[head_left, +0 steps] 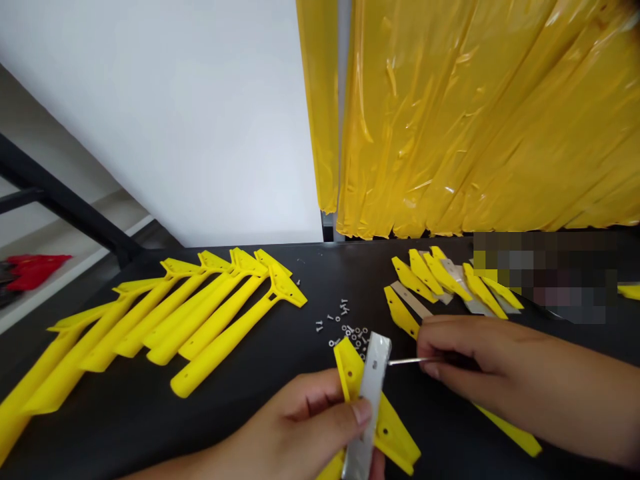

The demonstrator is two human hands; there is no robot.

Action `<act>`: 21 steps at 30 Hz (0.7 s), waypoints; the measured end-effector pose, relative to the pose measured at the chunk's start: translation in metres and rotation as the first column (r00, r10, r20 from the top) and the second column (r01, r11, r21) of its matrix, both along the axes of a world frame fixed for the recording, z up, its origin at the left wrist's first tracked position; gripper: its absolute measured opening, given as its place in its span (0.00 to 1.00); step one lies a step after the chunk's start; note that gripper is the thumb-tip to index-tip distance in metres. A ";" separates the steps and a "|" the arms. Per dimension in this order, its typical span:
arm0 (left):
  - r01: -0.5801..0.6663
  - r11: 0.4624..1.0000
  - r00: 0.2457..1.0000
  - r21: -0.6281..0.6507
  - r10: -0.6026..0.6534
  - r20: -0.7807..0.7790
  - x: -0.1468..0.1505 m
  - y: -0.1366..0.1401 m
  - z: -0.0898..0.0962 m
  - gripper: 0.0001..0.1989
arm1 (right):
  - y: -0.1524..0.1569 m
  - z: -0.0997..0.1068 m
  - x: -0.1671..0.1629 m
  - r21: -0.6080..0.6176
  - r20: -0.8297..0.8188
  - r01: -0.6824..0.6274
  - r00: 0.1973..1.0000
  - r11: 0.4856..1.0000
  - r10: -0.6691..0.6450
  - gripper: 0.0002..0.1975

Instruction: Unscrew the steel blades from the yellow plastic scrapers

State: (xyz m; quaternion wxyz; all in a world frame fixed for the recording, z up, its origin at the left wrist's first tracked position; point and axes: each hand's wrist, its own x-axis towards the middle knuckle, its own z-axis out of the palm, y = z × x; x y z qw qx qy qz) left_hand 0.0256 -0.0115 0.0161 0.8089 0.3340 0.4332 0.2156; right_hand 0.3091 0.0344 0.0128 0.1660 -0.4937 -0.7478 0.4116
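Observation:
My left hand [305, 423] is closed around a yellow plastic handle [397, 433] with a wide angled head, its thumb pressing a flat metal strip [375, 380] against it. Holes show in the yellow head on both sides of the strip, and a small slot near the strip's top end. In my right hand [475, 377] I pinch a thin metal rod [406, 361], whose tip is at the strip's right edge; its other end is hidden. Small loose screws and nuts [347, 330] lie just beyond the held piece.
Several yellow handles [230, 340] with forked heads lie in a row at the left on the black table [290, 300]. Yellow plates [413, 275] and metal strips lie at the back right. One yellow piece [510, 430] is partly under my right wrist. Yellow plastic sheeting [475, 120] hangs behind.

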 end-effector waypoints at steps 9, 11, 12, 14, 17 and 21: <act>-0.013 0.996 1.000 0.084 0.015 -0.025 0.002 -0.006 -0.001 0.23 | -0.020 0.009 -0.052 -0.356 -0.187 -0.010 0.981 0.934 -0.061 0.19; 0.073 0.980 0.997 0.184 -0.067 -0.039 0.003 -0.003 0.001 0.22 | -0.024 0.005 -0.060 -0.452 -0.337 -0.048 0.934 0.891 -0.121 0.16; 0.108 0.970 0.994 0.216 -0.101 -0.042 0.003 -0.002 0.001 0.22 | -0.025 0.004 -0.061 -0.463 -0.378 -0.050 0.914 0.885 -0.146 0.15; 0.144 0.965 0.989 0.221 -0.133 -0.061 0.003 -0.002 0.001 0.23 | -0.026 0.004 -0.061 -0.438 -0.410 -0.003 0.890 0.899 -0.198 0.15; 0.127 0.984 0.988 0.124 -0.115 -0.103 0.001 -0.005 -0.002 0.27 | -0.023 0.009 -0.055 -0.375 -0.471 0.112 0.832 0.920 -0.293 0.17; 0.090 0.995 0.993 0.049 -0.086 -0.082 -0.001 -0.008 -0.001 0.29 | -0.021 0.014 -0.049 -0.414 -0.454 0.050 0.854 0.909 -0.254 0.16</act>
